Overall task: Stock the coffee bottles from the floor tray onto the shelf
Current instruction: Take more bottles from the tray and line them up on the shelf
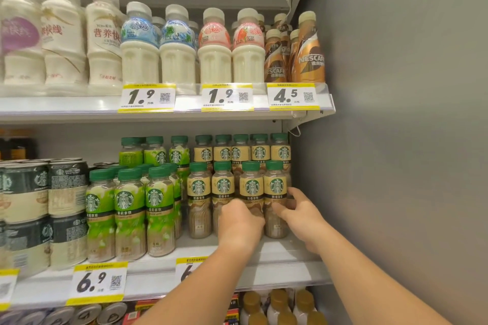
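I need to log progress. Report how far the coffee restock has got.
Done: tan-label coffee bottles fill the front row, with more behind. In hand: the left hand wraps the third front bottle; the right hand touches the rightmost bottle. Left: unknown, since the floor tray is out of view.

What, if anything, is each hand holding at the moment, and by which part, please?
The left hand wraps the lower body of a tan-label Starbucks bottle. The right hand grips the lower body of the rightmost front bottle.
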{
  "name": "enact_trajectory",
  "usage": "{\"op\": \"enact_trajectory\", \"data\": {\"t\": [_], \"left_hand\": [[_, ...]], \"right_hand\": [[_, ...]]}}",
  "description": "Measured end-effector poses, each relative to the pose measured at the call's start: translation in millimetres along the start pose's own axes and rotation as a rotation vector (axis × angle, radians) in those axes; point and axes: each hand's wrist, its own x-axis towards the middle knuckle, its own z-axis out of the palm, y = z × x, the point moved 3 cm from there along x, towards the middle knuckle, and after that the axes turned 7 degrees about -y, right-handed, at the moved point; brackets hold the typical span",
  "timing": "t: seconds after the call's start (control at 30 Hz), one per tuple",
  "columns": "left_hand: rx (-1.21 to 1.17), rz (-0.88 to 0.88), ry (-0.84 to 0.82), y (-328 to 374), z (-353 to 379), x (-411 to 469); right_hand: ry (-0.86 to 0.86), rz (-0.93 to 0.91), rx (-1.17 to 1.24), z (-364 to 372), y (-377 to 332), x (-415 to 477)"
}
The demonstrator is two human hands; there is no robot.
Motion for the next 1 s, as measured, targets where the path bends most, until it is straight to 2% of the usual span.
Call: {"op": "enact_trajectory", "data": {"t": [0.17,0.47,0.73,1.0], "left_hand": [[0.103,-0.004,-0.066,-11.3,-0.4,-1.8],[0.126,-0.015,-0.026,-16.8,-0.5,7.3],[0.184,-0.029,-0.002,-20.7,6.8,16.7],[0.411,0.034,0.024,-22.3,3.2,19.7]], "right_hand": [[-0.028,0.094,-0.124,-0.9,7.6,1.1],[0.004,0.020,-0.226,7.0,6.3,11.6],[0.002,-0.020,-0.242,10.1,7.7,14.8],[-0.002,-0.025,-0.181,12.1,8.4,12.6]]}}
